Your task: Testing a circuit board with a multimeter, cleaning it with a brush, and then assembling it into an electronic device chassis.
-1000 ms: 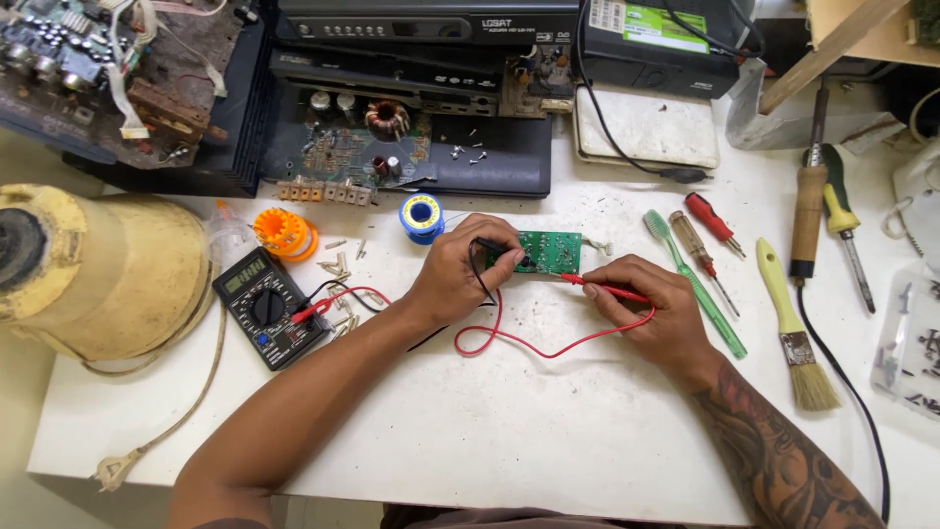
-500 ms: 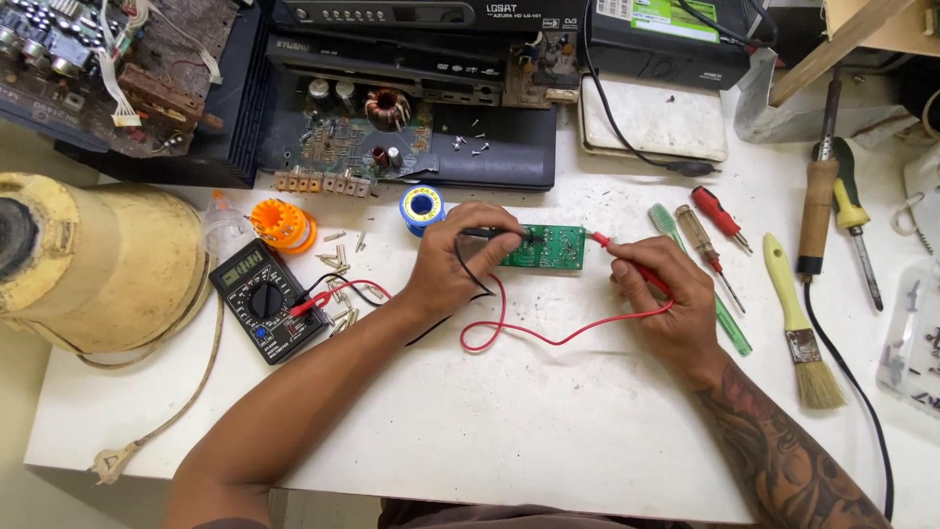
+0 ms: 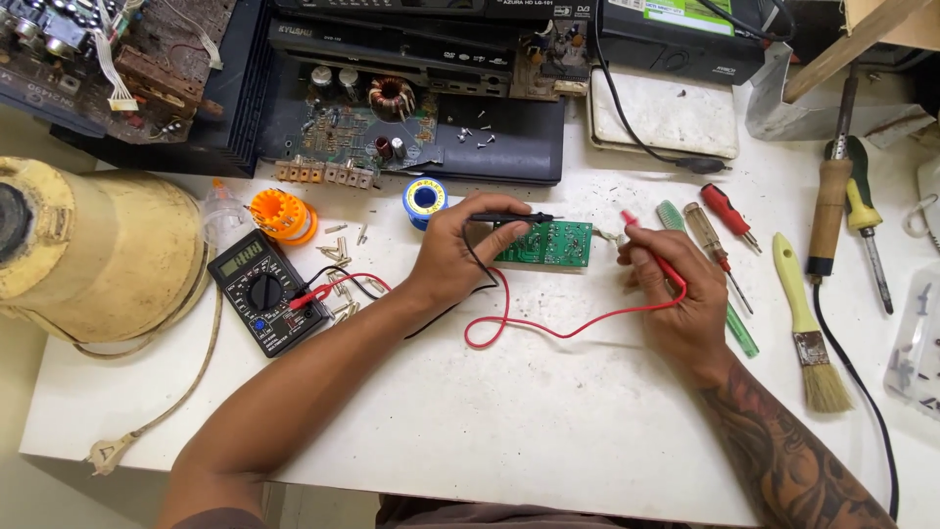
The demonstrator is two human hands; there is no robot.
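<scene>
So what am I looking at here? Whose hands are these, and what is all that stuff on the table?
This is one picture from a camera worn on a person's head, looking down at their own two bare hands over a white table. The left hand holds a black test probe over a small green circuit board. The right hand holds a red test probe at the board's right edge. Red and black wires run to a black meter on the left. Around them lie screwdrivers, a brush, a blue spool and opened electronics at the back.
</scene>
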